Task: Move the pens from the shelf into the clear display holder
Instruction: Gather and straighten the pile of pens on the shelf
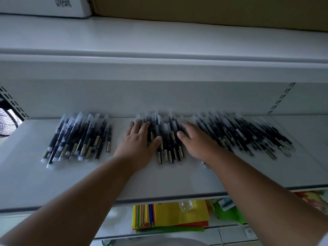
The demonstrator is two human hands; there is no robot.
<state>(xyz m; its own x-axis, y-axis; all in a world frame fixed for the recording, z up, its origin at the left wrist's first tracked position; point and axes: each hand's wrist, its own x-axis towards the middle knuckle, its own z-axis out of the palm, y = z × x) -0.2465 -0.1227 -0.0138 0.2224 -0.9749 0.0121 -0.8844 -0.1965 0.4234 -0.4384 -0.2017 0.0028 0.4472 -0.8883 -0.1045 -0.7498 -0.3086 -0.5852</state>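
Note:
Three heaps of black pens with clear caps lie on a white shelf (177,180). The left heap (78,137) and the right heap (248,135) lie untouched. My left hand (137,146) rests flat on the left side of the middle heap (167,139), fingers straight. My right hand (198,141) lies on that heap's right side, fingers spread over the pens, thumb pointing inward. The two hands flank the heap. No clear display holder is in view.
A second white shelf (159,39) runs above, carrying a white box (53,6) and a brown carton (213,9). Below the pen shelf lie stacks of coloured paper (170,217) and a small clear bottle (185,205). A fan grille (8,121) shows at the left.

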